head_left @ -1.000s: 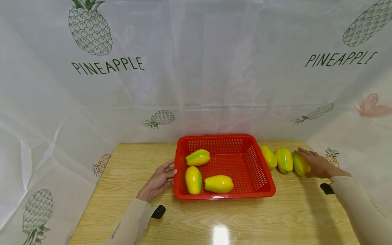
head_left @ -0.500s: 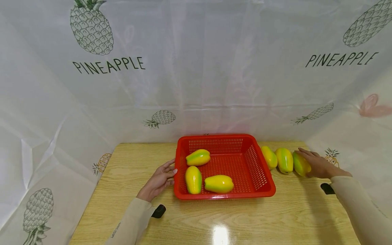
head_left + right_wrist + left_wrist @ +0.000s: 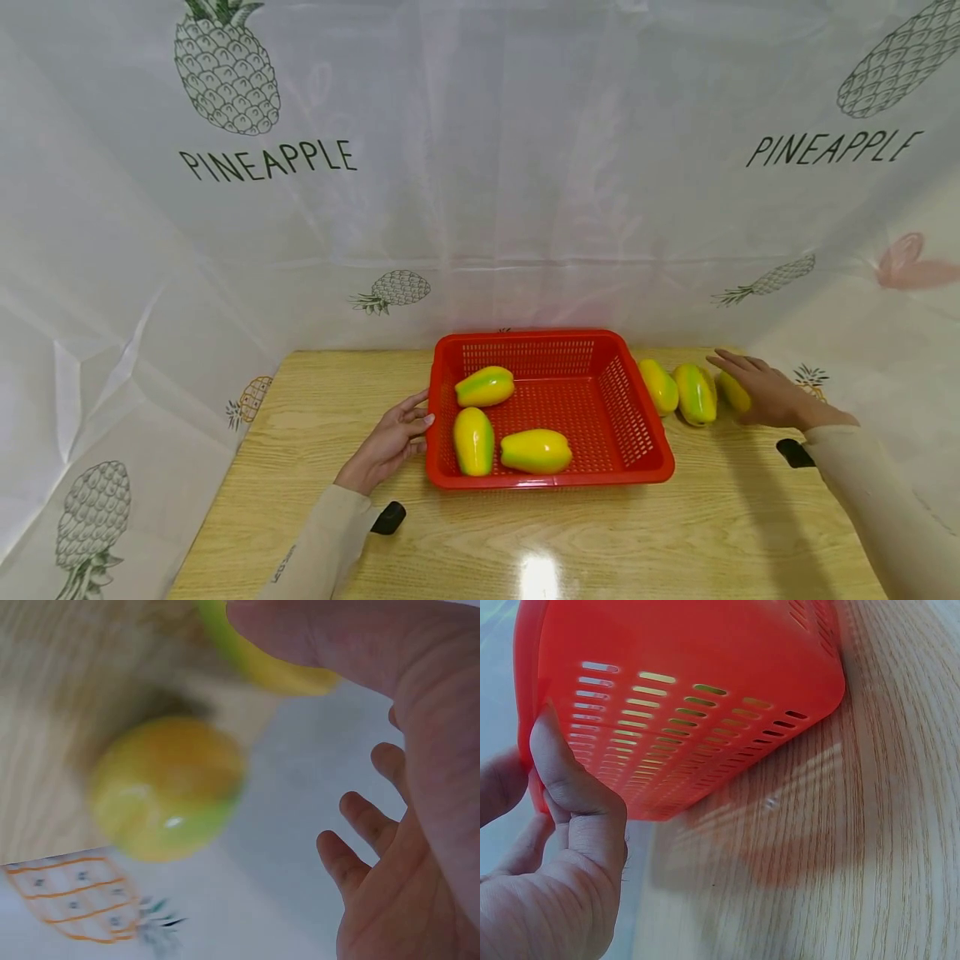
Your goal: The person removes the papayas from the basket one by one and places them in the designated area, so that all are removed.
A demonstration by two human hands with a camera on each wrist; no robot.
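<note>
The red plastic basket [image 3: 551,481] stands on the table with three yellow-green papayas inside: one near its back left [image 3: 485,387], one at front left [image 3: 473,442] and one lying sideways at the front [image 3: 536,451]. My left hand [image 3: 386,446] pinches the basket's left rim, with fingertips against the outer wall [image 3: 690,645]. To the basket's right, three more papayas stand in a row: near [image 3: 657,387], middle [image 3: 696,394] and far right [image 3: 733,392]. Above the far-right one hovers my right hand [image 3: 776,392], fingers extended, holding nothing. Its thumb overlaps a papaya [image 3: 292,675] in the right wrist view; contact cannot be told.
The wooden table [image 3: 480,533] spreads in front of and left of the basket. A pale sheet [image 3: 525,167] printed with pineapples hangs behind and on both sides. Black wrist devices sit under the left sleeve [image 3: 388,518] and the right sleeve [image 3: 795,453].
My right hand has come off the far-right papaya and shifted left, toward the middle one. The left hand and basket have not moved.
</note>
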